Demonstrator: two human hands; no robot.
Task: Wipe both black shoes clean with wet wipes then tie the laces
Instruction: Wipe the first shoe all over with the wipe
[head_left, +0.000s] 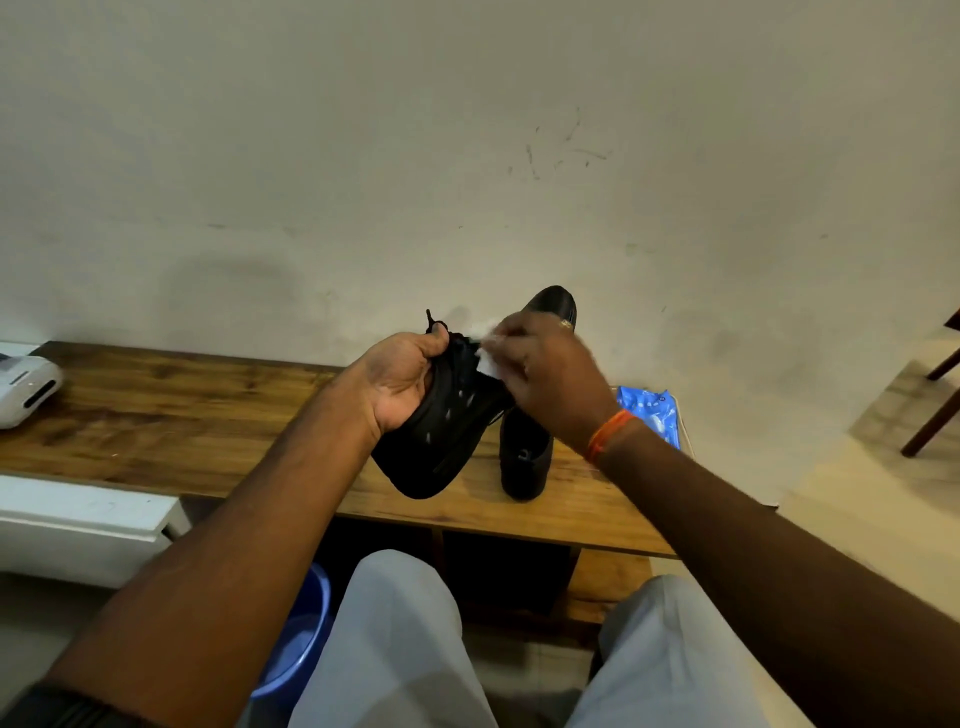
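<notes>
While raised above the tabletop (208, 415), one black shoe (441, 431) sits gripped in the left hand (400, 379); right hand (545, 369) pinches a white wet wipe (487, 364) against its laces. Second black shoe (524, 457) rests on the tabletop; blue wipes pack (652, 415) just beside it.

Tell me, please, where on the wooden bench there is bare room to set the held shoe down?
The widest bare patch of the bench lies between the white device at its left end and the held shoe. The right end is crowded: the second shoe stands there, with the blue wipes pack just beyond it.
</notes>
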